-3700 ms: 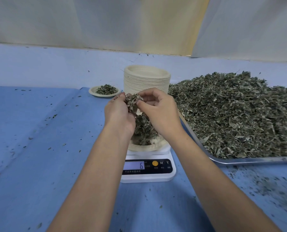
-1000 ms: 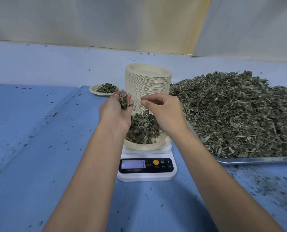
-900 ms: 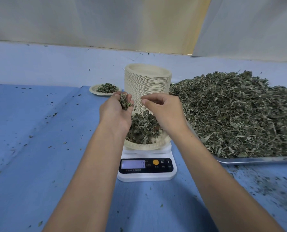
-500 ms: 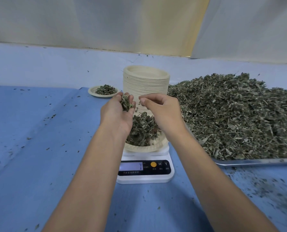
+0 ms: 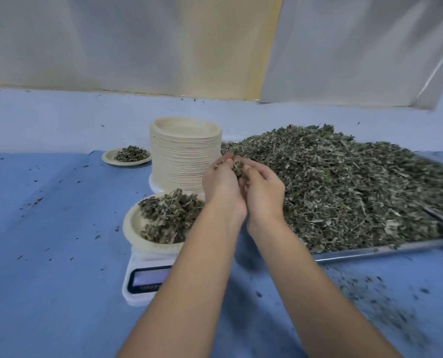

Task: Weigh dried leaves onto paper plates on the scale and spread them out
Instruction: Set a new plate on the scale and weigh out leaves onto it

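Observation:
A paper plate (image 5: 134,229) heaped with dried leaves (image 5: 170,215) sits on the white scale (image 5: 144,277); my left forearm hides part of the display. My left hand (image 5: 221,188) and my right hand (image 5: 263,192) are raised side by side to the right of the plate, at the near left edge of the big leaf pile (image 5: 339,187). A small clump of leaves (image 5: 238,167) is held between the fingers of both hands. The frame is slightly blurred.
A tall stack of paper plates (image 5: 185,156) stands behind the scale. Another filled plate (image 5: 126,156) lies at the back left. The leaf pile rests on a metal tray (image 5: 385,248). Leaf crumbs dot the blue cloth (image 5: 47,254), thickest at the lower right.
Both hands have moved right, away from above the plate on the scale to the edge of the big pile, still holding a few leaves. The view has swung to the right.

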A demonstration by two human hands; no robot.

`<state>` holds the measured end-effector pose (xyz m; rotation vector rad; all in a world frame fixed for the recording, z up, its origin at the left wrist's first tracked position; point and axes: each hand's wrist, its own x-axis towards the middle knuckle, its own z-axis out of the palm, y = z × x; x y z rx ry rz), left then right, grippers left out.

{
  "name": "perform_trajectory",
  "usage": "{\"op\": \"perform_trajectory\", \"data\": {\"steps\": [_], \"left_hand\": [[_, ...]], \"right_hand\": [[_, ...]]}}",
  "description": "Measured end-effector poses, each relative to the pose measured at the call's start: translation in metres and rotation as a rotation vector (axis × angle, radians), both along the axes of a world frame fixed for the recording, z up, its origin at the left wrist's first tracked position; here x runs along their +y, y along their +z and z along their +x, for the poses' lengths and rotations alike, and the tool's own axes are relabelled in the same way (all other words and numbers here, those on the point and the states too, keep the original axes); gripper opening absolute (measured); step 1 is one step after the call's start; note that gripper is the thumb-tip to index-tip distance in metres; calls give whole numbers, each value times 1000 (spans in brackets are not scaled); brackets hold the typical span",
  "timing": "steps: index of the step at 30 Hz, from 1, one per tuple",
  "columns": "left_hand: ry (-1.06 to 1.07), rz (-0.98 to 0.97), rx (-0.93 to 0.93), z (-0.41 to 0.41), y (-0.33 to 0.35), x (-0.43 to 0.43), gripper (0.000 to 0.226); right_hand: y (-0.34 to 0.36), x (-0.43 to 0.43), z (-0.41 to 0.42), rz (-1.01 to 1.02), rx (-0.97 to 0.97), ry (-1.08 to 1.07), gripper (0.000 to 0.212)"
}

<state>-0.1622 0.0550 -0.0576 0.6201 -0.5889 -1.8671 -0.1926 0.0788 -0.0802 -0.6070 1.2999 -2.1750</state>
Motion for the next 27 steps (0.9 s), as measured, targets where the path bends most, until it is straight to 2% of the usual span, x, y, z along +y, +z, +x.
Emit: {"op": "perform_trajectory", "data": {"steps": [2, 5, 8, 10, 12, 14, 18, 25, 27], "left_hand": [[4, -54, -131, -22, -3, 5, 24], [-105, -94, -320, -46, -8, 8, 24], [-342, -178, -496, -56, -8, 8, 14], [-485, -216, -549, -57, -8, 6, 28], [-523, -260, -578, -59, -12, 1, 48], [-514, -283, -563, -60, -16, -3, 46], [-426, -284, -541, -58, -23, -9, 25], [-279, -368, -524, -29, -23, -14, 22], [-194, -410, -583, -12, -20, -19, 21]], "right_hand": [[-1, 1, -18, 48, -126, -42, 24], [-3, 5, -43, 117, -234, -22, 25], [-5, 7, -60, 245, -133, -108, 29], [-6, 10, -65, 306, -67, -143, 27], [-7, 11, -68, 305, -25, -126, 24], [-8, 12, -69, 291, 15, -120, 29], [-9, 11, -65, 216, -25, -104, 35], [-7, 4, -48, 97, -98, -36, 37], [-5, 1, -38, 84, -113, -6, 35]]}}
